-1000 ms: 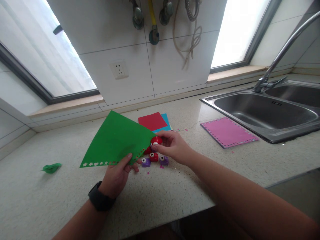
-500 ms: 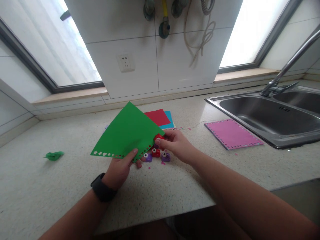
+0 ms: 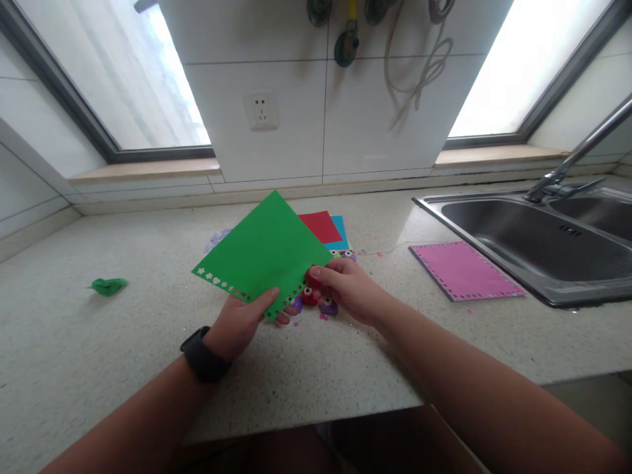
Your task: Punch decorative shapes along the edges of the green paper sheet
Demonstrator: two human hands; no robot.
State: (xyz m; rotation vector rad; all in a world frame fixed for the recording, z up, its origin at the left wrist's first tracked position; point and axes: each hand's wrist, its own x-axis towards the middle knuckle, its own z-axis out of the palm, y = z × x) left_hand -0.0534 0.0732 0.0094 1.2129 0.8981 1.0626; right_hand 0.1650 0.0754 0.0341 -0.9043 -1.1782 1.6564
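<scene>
Speckled stone counter (image 3: 345, 375) meets steel sink (image 3: 498, 253), white tiled wall (image 3: 296, 125).

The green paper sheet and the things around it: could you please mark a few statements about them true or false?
1. The left hand holds the green sheet at its punched edge. True.
2. The pink sheet lies inside the sink. False: it lies on the counter beside it.
3. The left wrist bears a dark watch. True.
4. The right hand rests on the crumpled green scrap. False: that scrap lies far left, untouched.
</scene>
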